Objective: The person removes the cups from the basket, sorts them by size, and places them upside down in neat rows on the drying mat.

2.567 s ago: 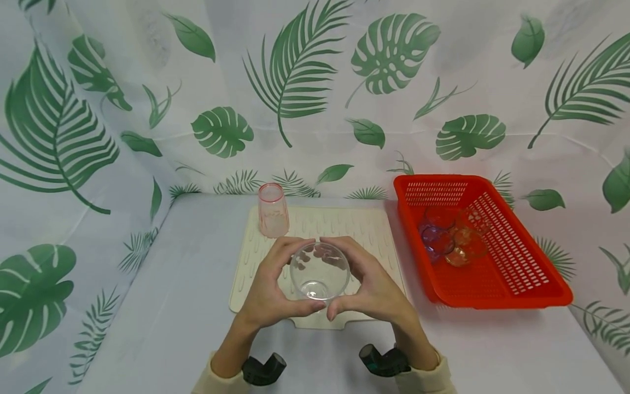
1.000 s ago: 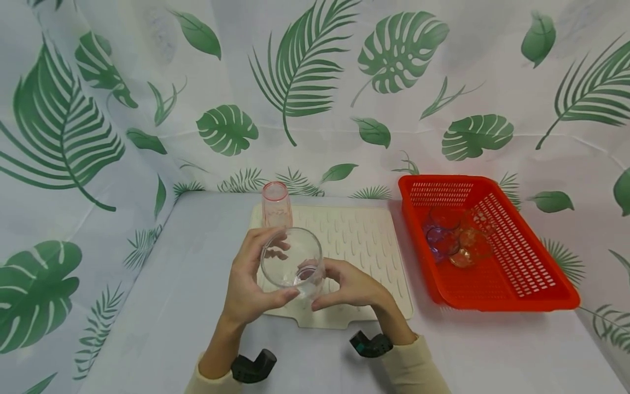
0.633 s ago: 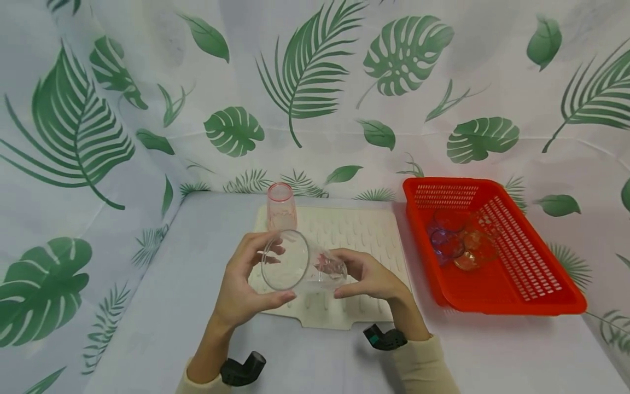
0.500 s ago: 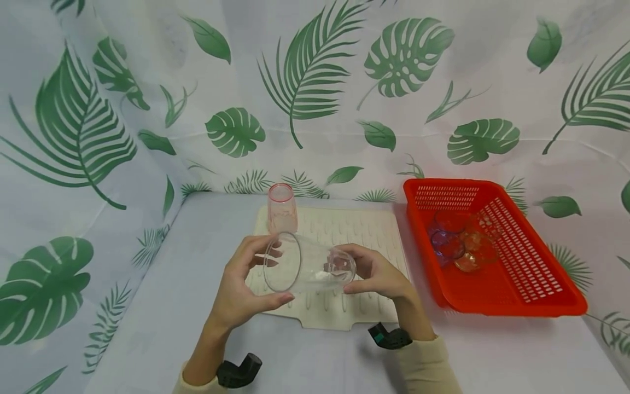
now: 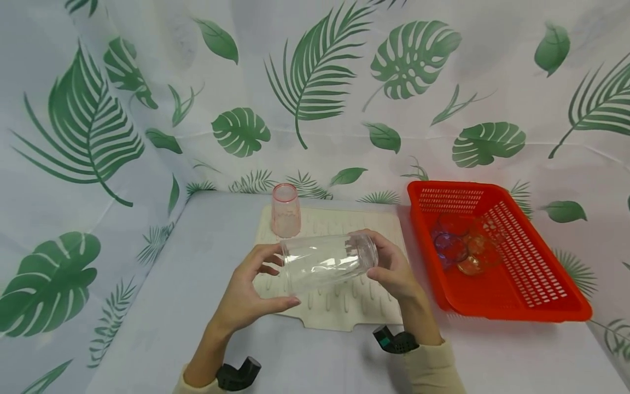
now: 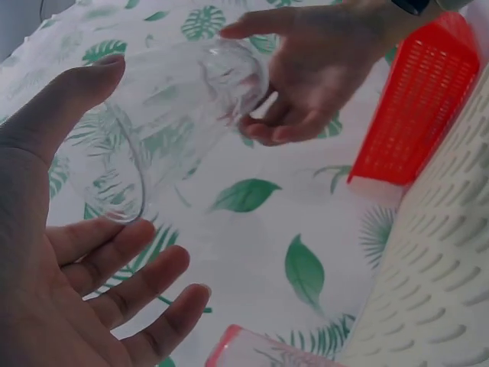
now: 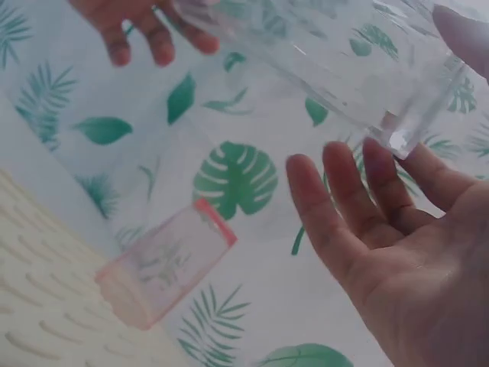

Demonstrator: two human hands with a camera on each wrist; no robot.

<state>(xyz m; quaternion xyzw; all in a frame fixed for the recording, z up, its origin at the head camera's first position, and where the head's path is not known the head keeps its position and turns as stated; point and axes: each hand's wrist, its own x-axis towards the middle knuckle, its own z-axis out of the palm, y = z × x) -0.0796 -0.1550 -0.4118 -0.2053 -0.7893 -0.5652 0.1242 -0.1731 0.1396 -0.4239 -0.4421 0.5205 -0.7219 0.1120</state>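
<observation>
A clear drinking glass (image 5: 325,262) lies on its side in the air over the cream drying mat (image 5: 327,323), mouth to the left and base to the right. My left hand (image 5: 253,284) holds it at the rim, thumb on one side and fingers on the other; its other fingers spread loosely in the left wrist view. At the base, my right hand (image 5: 394,268) grips with thumb and fingers, as the right wrist view also shows. Behind the left hand, a pink-tinted glass (image 5: 286,210) stands on the mat's back left corner.
A red plastic basket (image 5: 517,312) stands right of the mat, with several coloured glass pieces, purple (image 5: 450,249) and amber (image 5: 472,262) among them, inside. A leaf-printed curtain (image 5: 315,82) closes off the back and left side of the white table (image 5: 206,219).
From mouth-up between both hands, the clear glass has been tipped onto its side. Its base has swung to the right with my right hand, while my left hand stays by the rim.
</observation>
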